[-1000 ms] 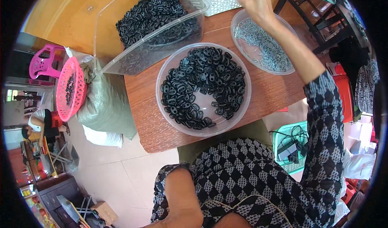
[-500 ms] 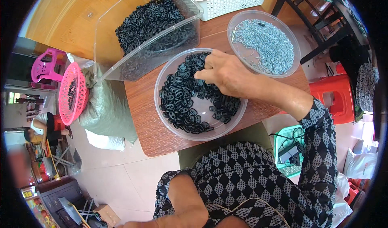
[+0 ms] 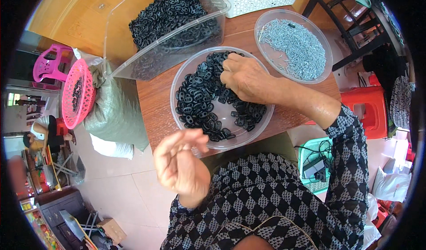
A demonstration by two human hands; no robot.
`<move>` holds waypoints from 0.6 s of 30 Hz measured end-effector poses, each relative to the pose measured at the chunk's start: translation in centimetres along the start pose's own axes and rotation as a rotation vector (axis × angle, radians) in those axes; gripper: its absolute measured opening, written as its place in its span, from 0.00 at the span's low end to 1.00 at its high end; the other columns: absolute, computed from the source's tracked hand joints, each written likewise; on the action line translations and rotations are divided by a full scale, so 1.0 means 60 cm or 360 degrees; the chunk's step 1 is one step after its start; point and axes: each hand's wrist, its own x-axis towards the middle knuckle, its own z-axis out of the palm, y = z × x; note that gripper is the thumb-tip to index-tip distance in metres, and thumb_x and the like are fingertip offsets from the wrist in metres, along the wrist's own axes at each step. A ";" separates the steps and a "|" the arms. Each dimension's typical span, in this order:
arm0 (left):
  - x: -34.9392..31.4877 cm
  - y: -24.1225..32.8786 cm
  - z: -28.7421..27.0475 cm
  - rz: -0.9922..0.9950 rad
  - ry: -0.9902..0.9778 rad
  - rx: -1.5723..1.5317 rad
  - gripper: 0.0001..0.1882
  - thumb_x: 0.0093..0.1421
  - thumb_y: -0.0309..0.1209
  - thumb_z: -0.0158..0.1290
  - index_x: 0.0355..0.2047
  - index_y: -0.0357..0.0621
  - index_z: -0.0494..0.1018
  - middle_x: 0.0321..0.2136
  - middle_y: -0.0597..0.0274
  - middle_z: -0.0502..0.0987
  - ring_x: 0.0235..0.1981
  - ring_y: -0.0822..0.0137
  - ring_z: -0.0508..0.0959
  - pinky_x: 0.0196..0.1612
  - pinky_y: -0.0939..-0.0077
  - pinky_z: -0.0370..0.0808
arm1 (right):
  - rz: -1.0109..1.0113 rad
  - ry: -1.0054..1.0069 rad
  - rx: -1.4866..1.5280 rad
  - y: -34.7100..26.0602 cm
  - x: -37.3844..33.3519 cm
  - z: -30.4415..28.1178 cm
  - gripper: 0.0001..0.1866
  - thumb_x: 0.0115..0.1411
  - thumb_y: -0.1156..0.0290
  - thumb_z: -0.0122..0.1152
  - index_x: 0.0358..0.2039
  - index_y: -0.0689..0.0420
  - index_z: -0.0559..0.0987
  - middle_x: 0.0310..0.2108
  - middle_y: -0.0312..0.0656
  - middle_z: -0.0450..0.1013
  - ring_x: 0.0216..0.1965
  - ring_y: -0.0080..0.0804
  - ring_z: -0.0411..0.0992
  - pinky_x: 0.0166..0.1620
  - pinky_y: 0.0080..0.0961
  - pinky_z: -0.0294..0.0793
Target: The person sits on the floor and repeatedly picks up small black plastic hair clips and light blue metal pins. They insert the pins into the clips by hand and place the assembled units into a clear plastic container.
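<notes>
A round clear plastic tub (image 3: pixel 248 142) on the table holds many small black oval plastic pieces (image 3: pixel 195 100), each with two holes. Its bottom shows bare toward the near side. My right hand (image 3: pixel 248 79) reaches into the tub's far right part, fingers closed down on the pieces; whatever they pinch is hidden. My left hand (image 3: pixel 183 168) hovers at the tub's near left rim, fingers loosely bent and apart, with nothing visible in it. Right of the tub, a shallower round tub (image 3: pixel 329 59) contains silver screw-like pins (image 3: pixel 299 50) and one black piece.
Behind on the left stands a large clear bin (image 3: pixel 177 44) heaped with black pieces, beside a white perforated basket (image 3: pixel 266 1). A pink basket (image 3: pixel 66 95) rests near a stuffed sack (image 3: pixel 117 117). To the right are a red stool (image 3: pixel 366 112) and a green basket (image 3: pixel 319 185). Another person sits far left.
My left hand has risen from the lower edge to the tub's near left rim. The right hand stays in the tub, its fingers now curled more tightly. The view has shifted slightly.
</notes>
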 end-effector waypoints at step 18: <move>0.037 -0.114 0.054 -0.0502 -0.0284 0.0125 0.08 0.56 0.22 0.54 0.36 0.33 0.72 0.24 0.64 0.74 0.23 0.77 0.74 0.25 0.87 0.71 | 0.1098 0.0041 0.1600 -0.050 -0.042 -0.050 0.06 0.48 0.75 0.61 0.25 0.66 0.77 0.23 0.38 0.74 0.26 0.17 0.68 0.30 0.18 0.68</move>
